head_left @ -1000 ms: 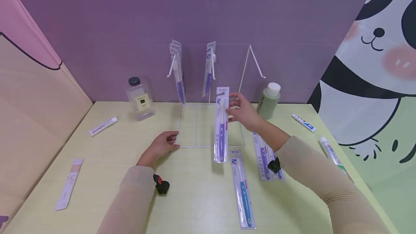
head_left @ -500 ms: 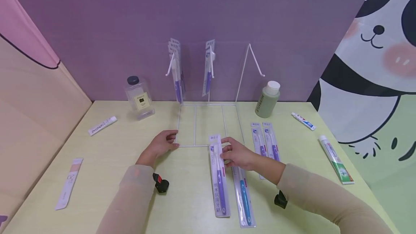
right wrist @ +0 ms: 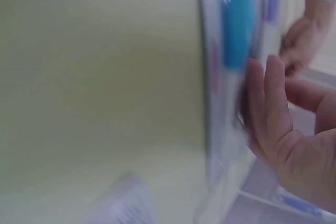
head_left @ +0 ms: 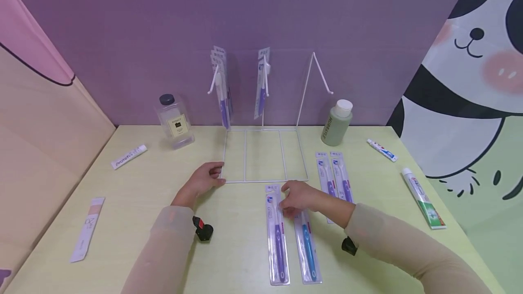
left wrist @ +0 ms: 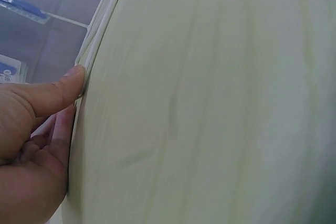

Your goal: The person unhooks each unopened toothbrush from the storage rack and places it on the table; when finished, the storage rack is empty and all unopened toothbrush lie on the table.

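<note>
My left hand (head_left: 203, 179) pinches the front left corner of a white wire display rack (head_left: 245, 182), thumb and fingers at the wire in the left wrist view. A packaged purple toothbrush (head_left: 278, 244) lies on the table in front of the rack. Fingertips of my right hand (head_left: 297, 198) are right at its upper right edge, fingers fairly straight in the blurred right wrist view. The hand covers the top of a packaged blue toothbrush (head_left: 307, 251) lying alongside. Purple toothbrush packs (head_left: 218, 85) hang on the left hook, and another pack (head_left: 261, 83) on the middle hook.
Two more purple toothbrush packs (head_left: 343, 178) lie right of the rack. A clear bottle (head_left: 176, 124) and a green bottle (head_left: 336, 124) stand behind. Toothpaste tubes (head_left: 422, 198) lie at the right, a white tube (head_left: 129, 157) and a flat pack (head_left: 87, 230) at the left.
My right hand has brought the purple toothbrush pack down from in front of the rack onto the table, left of the blue one. The left hand has stayed at the rack corner.
</note>
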Available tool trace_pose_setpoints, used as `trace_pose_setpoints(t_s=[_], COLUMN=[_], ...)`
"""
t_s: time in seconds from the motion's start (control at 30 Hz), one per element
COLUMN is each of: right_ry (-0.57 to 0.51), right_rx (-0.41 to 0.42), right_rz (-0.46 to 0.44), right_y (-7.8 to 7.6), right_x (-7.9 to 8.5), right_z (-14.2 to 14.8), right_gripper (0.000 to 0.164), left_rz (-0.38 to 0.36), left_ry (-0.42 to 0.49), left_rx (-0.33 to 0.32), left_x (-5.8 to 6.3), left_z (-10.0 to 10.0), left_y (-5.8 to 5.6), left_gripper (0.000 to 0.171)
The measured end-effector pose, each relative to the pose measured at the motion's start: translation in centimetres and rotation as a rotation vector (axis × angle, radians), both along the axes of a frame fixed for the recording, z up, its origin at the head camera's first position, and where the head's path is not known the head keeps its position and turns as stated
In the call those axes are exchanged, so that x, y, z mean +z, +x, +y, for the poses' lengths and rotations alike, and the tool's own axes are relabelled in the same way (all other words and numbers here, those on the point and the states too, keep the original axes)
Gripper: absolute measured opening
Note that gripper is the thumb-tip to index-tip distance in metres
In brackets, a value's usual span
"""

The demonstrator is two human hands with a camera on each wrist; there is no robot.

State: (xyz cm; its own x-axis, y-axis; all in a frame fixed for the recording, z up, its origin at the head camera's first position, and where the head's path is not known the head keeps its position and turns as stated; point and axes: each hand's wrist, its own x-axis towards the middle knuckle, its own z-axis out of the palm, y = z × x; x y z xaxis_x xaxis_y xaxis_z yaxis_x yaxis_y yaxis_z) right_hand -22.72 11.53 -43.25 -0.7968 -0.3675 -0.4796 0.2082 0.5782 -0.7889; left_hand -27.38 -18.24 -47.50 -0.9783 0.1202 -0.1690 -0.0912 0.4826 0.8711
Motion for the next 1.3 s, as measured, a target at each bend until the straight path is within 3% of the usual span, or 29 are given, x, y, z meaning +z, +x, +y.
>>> trace_pose_setpoints(t_s=[0.17, 0.43, 0.57, 0.8, 0.97, 1.13, 1.3], right_ry=[0.057, 0.048, -0.058, -0.159, -0.286, -0.387, -0.511], right_rx=[0.013, 0.017, -0.048, -0.285, -0.36, -0.327, -0.305], right_rz=[0.043, 0.367, 0.466, 0.671, 0.723, 0.751, 0.751], right_y=[-2.0, -8.3, -11.4, -15.6, -17.7, -19.0, -19.1], right_x=[2.9, 8.4, 10.0, 12.1, 13.1, 13.8, 14.6], right_z=[0.3, -0.6, -1.7, -4.0, -4.8, -5.2, -6.0], right_gripper=[0.047, 0.041, 0.038, 0.038, 0.047, 0.056, 0.058], left_rz=[-0.001, 0.007, 0.016, 0.015, 0.011, 0.011, 0.018], left_ry=[0.008, 0.024, 0.019, 0.026, 0.019, 0.026, 0.032], left_rx=[-0.001, -0.008, 0.001, 0.017, 0.025, 0.023, 0.017], left_x=[0.1, 0.0, -0.2, -0.3, -0.2, 0.1, 0.2], left_z=[0.0, 0.0, 0.2, 0.2, 0.1, 0.1, 0.1], left_y=[0.1, 0.2, 0.3, 0.2, 0.2, 0.4, 0.5], left_gripper=[0.06, 0.059, 0.058, 0.058, 0.058, 0.058, 0.057])
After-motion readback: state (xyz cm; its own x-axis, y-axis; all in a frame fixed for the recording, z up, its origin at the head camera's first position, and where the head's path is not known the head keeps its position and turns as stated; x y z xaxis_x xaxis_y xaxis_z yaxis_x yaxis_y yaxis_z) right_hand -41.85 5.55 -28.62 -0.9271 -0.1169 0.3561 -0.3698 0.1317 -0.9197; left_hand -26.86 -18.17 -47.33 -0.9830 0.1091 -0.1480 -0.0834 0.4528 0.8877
